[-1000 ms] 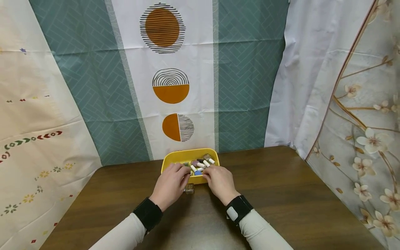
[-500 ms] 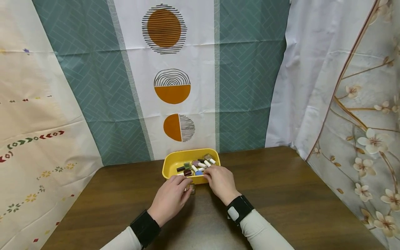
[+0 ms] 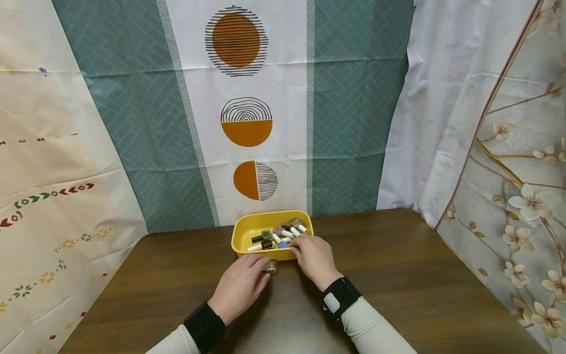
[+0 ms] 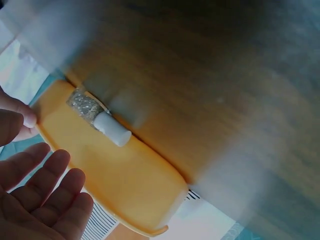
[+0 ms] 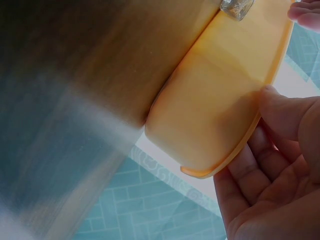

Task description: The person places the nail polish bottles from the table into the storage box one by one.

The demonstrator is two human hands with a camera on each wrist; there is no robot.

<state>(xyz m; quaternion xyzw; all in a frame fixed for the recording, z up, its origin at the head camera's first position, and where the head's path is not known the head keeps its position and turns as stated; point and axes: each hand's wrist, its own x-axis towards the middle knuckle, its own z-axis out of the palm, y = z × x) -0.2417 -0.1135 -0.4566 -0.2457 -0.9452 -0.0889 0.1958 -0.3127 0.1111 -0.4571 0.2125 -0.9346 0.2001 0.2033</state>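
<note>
A yellow plastic bin (image 3: 278, 254) stands at the back of the wooden table. Several small nail polish bottles lie in it, among them a dark red one (image 3: 267, 244), a green one (image 3: 266, 234) and a blue one (image 3: 282, 245). Right in front of the bin lies a glittery nail polish bottle (image 3: 271, 267) with a white cap (image 4: 113, 129). My left hand (image 3: 240, 282) hovers by that bottle; in the left wrist view its fingers are loosely spread and apart from it. My right hand (image 3: 315, 258) pinches the bin's front rim, thumb outside and fingers behind.
A patterned cloth (image 3: 340, 123) hangs directly behind the bin and table. Pale embroidered fabric (image 3: 57, 236) drapes along the left side, and a flowered curtain (image 3: 513, 206) along the right. The dark wooden table (image 3: 398, 275) extends on both sides of the bin.
My left hand has drawn back from inside the bin to the glittery bottle in front, uncovering the dark red and green bottles. My right hand has stayed at the rim.
</note>
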